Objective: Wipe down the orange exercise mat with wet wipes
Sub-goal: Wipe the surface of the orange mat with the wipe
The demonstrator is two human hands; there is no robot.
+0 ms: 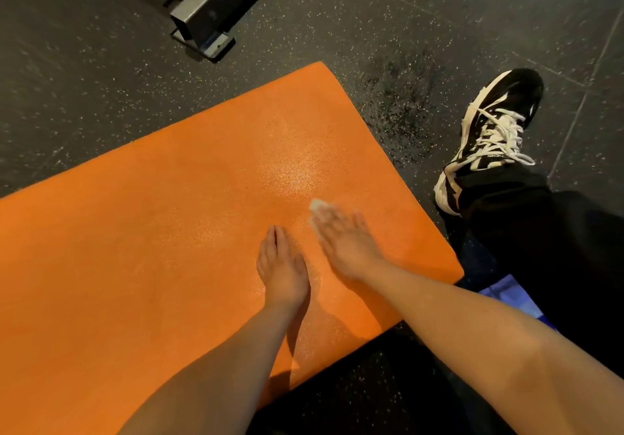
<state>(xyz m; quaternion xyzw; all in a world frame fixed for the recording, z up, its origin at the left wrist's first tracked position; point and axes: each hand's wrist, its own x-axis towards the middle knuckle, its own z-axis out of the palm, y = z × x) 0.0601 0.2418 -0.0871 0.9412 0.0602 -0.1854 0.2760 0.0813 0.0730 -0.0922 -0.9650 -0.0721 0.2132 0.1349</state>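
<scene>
Speckled black rubber gym floor [405,12], with the orange mat [152,215] laid flat on it: grainy foam with a damp shine up the middle. The left hand [282,266] rests flat on the mat, fingers straight and holding nothing. The right hand [344,242] is blurry, but its fingers look stretched flat over a white wet wipe [317,205] near the mat's right edge. Risk imo: the wipe bunches and slips out, or the bracing hand skids on slick foam.

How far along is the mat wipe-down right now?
Done: a wet sheen shows on the orange mat just ahead of the hands, toward its far right corner. In hand: the right hand, motion-blurred, presses a white wipe onto the mat; the left hand rests flat beside it. Left: the mat's left stretch looks dull, probably unwiped.
</scene>
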